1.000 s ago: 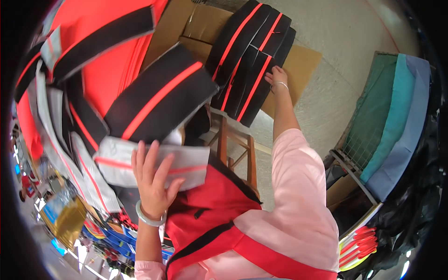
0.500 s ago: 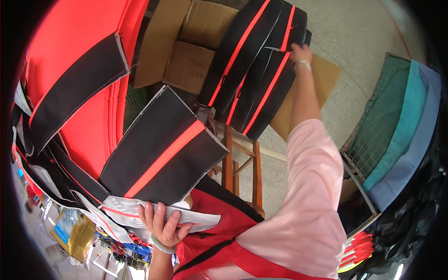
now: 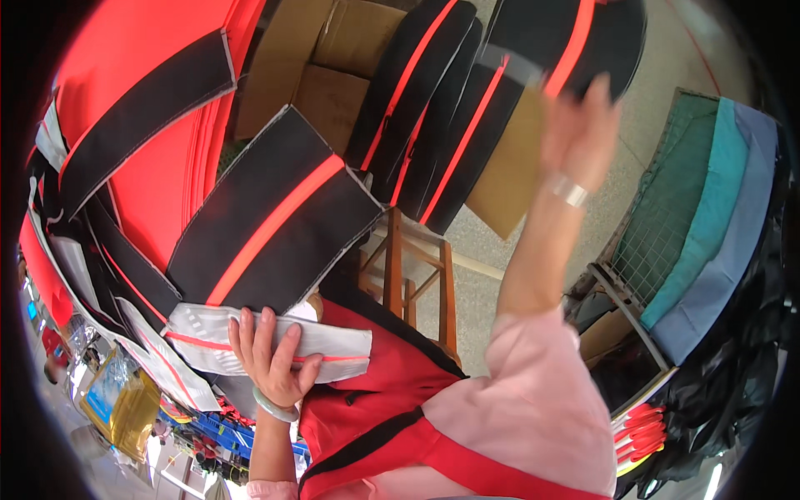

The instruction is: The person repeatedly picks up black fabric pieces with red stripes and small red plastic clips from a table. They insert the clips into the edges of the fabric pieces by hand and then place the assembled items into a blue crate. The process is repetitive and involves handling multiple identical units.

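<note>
My left hand (image 3: 271, 354) is closed on the white lining edge of a black fabric panel (image 3: 242, 200), fingers over the white cloth. A red zipper-like strip runs along this panel, which slants up and away from me. At the far right, my right hand (image 3: 583, 137), smeared by motion, is at the edge of another black panel (image 3: 533, 29) with a red strip and a grey end band. That panel is raised and swung to the right, off a pile of similar black panels (image 3: 442, 125). How its fingertips grip is blurred.
Red sheets (image 3: 158, 58) are stacked at the left, with a black strip (image 3: 150, 125) across them. An opened cardboard box (image 3: 333, 96) stands behind. A wooden stool (image 3: 393, 267) is under the pile. At the right, a wire rack (image 3: 658, 192) bears green and blue cloth.
My right hand has moved right and nearer, bringing a black panel off the pile and swinging it rightward. My left hand keeps its hold on the other panel, shifted slightly left in the picture.
</note>
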### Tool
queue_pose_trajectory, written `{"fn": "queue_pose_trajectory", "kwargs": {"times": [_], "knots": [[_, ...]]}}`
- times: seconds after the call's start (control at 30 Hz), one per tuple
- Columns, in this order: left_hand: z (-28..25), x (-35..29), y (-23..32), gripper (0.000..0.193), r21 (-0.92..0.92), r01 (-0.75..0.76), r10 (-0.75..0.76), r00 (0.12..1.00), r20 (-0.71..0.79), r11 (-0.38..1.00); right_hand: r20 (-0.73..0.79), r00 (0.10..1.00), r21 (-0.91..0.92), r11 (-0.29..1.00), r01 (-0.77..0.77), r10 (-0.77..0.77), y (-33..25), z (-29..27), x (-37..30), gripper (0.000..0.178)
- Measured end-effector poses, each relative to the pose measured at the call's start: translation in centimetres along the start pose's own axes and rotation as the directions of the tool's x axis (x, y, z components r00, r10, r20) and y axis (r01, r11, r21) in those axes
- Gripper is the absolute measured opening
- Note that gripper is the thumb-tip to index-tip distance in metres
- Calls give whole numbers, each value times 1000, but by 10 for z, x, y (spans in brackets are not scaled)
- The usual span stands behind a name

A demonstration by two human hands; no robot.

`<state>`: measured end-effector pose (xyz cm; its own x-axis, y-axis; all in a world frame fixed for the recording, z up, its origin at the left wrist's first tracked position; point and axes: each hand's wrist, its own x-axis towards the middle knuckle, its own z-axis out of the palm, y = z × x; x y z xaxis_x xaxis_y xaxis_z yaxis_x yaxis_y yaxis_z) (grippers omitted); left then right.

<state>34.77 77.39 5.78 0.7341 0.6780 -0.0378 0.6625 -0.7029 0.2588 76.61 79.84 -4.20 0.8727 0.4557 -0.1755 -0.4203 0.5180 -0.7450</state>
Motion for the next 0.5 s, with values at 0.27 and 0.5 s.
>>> {"fn": "queue_pose_trajectory", "kwargs": {"times": [0.27, 0.5], "knots": [[-2, 5, -2, 48, 16, -46, 46, 999, 2, 999, -605, 675, -96, 803, -588, 422, 152, -240, -242, 22], [-3, 10, -4, 48, 16, -63, 63, 998, 26, 998, -433, 688, -829, 42, -557, 583, 216, -345, -263, 38]]}}
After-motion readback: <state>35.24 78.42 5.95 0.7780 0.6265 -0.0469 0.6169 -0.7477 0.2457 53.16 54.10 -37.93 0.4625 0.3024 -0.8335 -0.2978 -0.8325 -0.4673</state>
